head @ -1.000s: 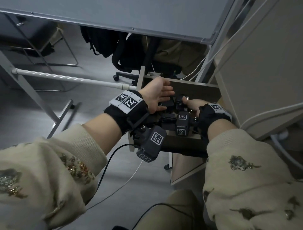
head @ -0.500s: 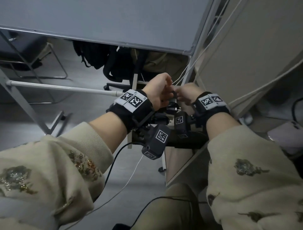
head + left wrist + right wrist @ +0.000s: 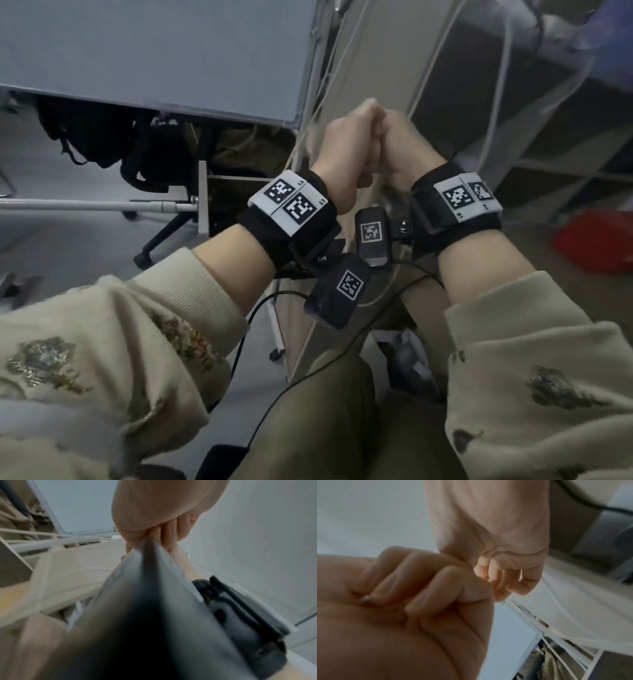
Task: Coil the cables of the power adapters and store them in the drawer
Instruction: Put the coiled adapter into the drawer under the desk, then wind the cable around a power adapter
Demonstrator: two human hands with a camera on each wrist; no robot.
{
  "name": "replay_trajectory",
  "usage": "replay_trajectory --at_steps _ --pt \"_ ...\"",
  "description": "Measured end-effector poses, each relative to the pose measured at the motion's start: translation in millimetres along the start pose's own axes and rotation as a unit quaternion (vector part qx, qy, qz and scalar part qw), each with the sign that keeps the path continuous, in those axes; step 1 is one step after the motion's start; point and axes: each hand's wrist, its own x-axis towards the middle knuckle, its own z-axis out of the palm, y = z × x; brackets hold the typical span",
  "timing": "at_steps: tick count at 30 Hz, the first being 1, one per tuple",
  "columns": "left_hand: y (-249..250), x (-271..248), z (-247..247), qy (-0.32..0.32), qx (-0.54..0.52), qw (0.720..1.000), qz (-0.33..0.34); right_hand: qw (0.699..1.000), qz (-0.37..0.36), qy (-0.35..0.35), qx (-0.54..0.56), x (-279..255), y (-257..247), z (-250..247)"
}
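Both fists meet knuckle to knuckle above the wooden drawer (image 3: pixel 219 192): the left hand (image 3: pixel 342 150) and right hand (image 3: pixel 404 150) each curl their grip empty. No adapter shows; storing seems finished, so closing the drawer probably comes next.

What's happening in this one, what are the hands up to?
A person holds both hands up beside the grey desk. The left hand and right hand are curled into fists, knuckles pressed together. The wrist views show nothing inside either fist, no adapter and no cable. The drawer is mostly hidden behind the left wrist, so its contents can't be seen. Thin white cables hang behind the hands.
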Motion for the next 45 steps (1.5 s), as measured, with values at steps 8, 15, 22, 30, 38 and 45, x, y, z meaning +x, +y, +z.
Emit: replay_trajectory --at_steps 8,15,22,30,38,45 --pt "-24 -43 85 -0.175 -0.04 0.983 -0.027 0.997 -0.018 0.079 0.005 -94 -5 -96" --pt "-59 -73 184 -0.318 -0.025 0.944 -0.079 0.98 0.007 0.196 -0.039 -160 15 -201" --pt "-95 -115 271 -0.459 -0.023 0.874 -0.159 0.924 0.083 0.359 -0.106 -241 35 -288" --pt "-127 -151 334 -0.515 -0.005 0.824 -0.235 0.857 0.179 0.441 -0.2 -328 44 -343" --pt "-136 -162 360 -0.509 0.052 0.826 -0.236 0.886 0.358 0.196 -0.219 -381 54 -344" --pt "-137 -162 362 -0.525 0.113 0.815 -0.216 0.857 0.407 0.067 -0.31 -368 69 -329"
